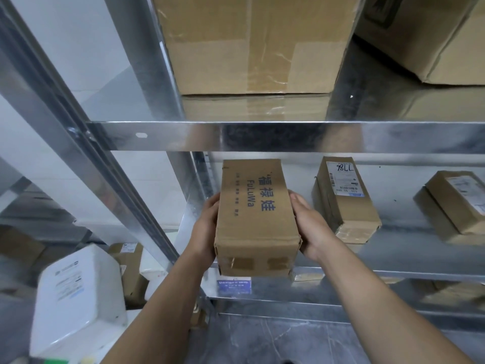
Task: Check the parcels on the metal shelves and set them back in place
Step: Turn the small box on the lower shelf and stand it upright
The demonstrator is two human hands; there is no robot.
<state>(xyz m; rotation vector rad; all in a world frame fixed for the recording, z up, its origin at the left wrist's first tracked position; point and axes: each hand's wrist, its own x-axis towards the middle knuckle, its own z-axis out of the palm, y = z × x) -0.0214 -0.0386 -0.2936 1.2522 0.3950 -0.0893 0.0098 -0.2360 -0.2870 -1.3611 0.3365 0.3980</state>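
Observation:
A brown cardboard parcel [256, 216] printed "FuLuWa" in blue sits lengthwise at the left end of the middle metal shelf [409, 237], its near end overhanging the shelf's front edge. My left hand [207, 224] grips its left side and my right hand [308, 227] grips its right side. To its right on the same shelf lies a second brown parcel [343, 200] with a white label marked "7786". A third labelled parcel [456, 203] rests further right, stacked on another box.
The upper shelf [262, 136] carries a large taped carton [257, 43] and another carton [433, 35] at the right. A slanted metal upright [110, 164] runs down the left. White packages [78, 298] and small boxes lie at the lower left. Grey floor below.

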